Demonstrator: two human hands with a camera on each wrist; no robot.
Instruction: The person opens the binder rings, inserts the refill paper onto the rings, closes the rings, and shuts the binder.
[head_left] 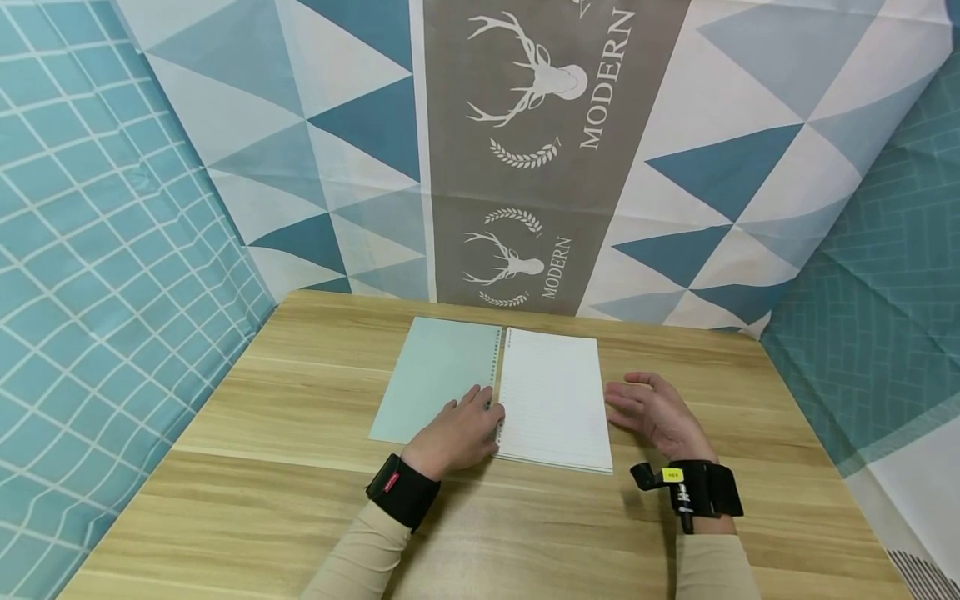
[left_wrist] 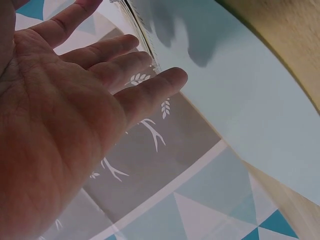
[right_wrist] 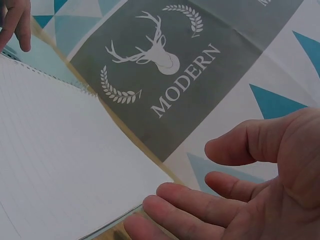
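A spiral notebook (head_left: 555, 400) lies open on the wooden table, its white lined pages to the right. The pale green cover (head_left: 442, 375) is folded out flat to the left of the binding. My left hand (head_left: 461, 429) is over the lower part of the binding, fingers loosely bent; in the left wrist view its fingers are spread above the cover, holding nothing. Beside the right edge of the pages is my right hand (head_left: 660, 412), palm turned inward. The right wrist view shows its relaxed fingers (right_wrist: 190, 210) close to the page edge, with nothing in them.
The wood-grain table (head_left: 285, 500) extends around the notebook. A patterned cloth (head_left: 510, 167) with deer heads and triangles hangs behind it, and a blue grid cloth (head_left: 112, 250) hangs at the left. Black straps (head_left: 405, 492) circle both wrists.
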